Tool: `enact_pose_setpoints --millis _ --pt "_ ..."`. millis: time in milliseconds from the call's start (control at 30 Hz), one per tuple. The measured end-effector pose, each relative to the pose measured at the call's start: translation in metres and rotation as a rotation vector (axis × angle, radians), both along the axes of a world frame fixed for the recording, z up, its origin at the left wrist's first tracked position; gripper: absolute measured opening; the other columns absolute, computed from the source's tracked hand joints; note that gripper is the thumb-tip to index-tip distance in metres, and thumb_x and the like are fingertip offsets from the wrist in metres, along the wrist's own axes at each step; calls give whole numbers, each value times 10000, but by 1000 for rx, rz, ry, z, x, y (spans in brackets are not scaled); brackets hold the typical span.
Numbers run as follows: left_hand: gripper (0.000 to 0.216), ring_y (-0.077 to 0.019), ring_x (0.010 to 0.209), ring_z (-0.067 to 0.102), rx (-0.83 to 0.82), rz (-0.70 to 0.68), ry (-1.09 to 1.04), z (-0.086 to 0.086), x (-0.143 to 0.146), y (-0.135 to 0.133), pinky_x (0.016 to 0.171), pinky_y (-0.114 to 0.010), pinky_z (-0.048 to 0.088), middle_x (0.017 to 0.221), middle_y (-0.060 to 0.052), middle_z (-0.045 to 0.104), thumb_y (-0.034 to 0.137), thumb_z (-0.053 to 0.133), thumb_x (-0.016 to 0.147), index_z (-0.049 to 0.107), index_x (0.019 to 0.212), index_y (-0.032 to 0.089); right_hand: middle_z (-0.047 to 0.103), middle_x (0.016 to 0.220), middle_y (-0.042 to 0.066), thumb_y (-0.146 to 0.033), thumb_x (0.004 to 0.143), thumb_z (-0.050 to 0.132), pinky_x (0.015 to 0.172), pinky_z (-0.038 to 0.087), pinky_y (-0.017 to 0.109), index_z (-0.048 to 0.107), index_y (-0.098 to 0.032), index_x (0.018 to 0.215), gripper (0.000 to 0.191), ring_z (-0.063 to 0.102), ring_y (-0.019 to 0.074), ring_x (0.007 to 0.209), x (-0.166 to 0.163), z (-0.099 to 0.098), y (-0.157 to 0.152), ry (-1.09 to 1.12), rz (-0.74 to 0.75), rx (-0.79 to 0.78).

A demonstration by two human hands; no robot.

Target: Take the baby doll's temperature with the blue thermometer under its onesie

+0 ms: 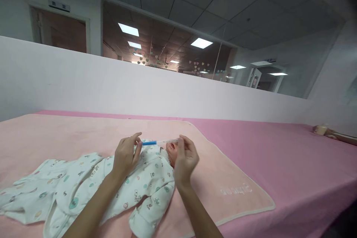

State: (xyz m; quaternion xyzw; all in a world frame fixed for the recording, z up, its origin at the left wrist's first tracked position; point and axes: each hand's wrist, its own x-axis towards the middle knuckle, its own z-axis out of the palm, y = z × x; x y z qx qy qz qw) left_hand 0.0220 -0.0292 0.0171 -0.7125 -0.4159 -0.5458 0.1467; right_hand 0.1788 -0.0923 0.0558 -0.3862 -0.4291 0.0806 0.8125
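A thin stick (150, 143), clear along one part and blue at the other end, spans the gap between my hands; it looks like a thermometer, but its kind is not certain. My left hand (126, 155) pinches the blue end. The clear end is between the fingertips of my right hand (186, 160). Below lies a baby-sized figure in a white printed garment (152, 178); I cannot tell whether it is a doll. Its head (171, 149) is partly hidden behind my right hand. My left forearm passes over the garment.
A peach blanket (231, 178) with a pale edge lies under the figure, on a pink table cover (279, 156). A low white wall (139, 93) stands behind, with a window above. At the far right edge is a beige object (320, 130).
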Motion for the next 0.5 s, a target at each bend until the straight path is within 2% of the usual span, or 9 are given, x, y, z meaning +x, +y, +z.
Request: enact_pose_setpoints --millis 100,167,233,300,400,500 --pt "251 -147 763 521 3 -24 50 4 5 -5 736 -276 396 829 -38 587 267 358 867 499 1054 178 631 817 76 -268 754 585 691 494 329 618 -151 834 146 583 183 783 29 -15 -33 -92 -385 77" --pt "234 -151 787 516 -2 -56 151 7 11 -10 742 -284 378 857 -46 589 254 340 870 541 965 179 638 770 74 -209 721 623 705 484 367 626 -162 822 111 580 193 739 49 -41 -53 -215 -686 137" --pt "246 -158 794 509 -37 -109 294 8 19 -14 735 -297 364 863 -48 586 248 324 872 559 900 182 646 709 52 -171 690 654 787 455 417 634 -180 803 116 577 183 674 67 -71 -68 -378 -916 94" --pt "252 -163 780 502 -113 -160 428 6 27 -18 720 -307 360 845 -42 577 255 320 870 564 871 191 647 654 25 -179 662 684 802 438 409 637 -196 760 110 580 167 607 82 -98 -78 -534 -1080 52" --pt "240 -169 814 498 -242 -210 509 0 35 -21 730 -313 367 895 -37 564 264 333 860 560 913 211 627 570 -11 -251 654 691 785 413 387 631 -214 696 82 581 160 555 103 -124 -85 -774 -1177 -30" --pt "263 -180 907 488 -303 -202 442 -7 38 -19 777 -319 367 1028 -45 544 269 349 850 531 1034 225 615 544 -20 -315 721 600 823 354 436 624 -229 684 97 580 175 560 122 -135 -87 -921 -1129 -236"
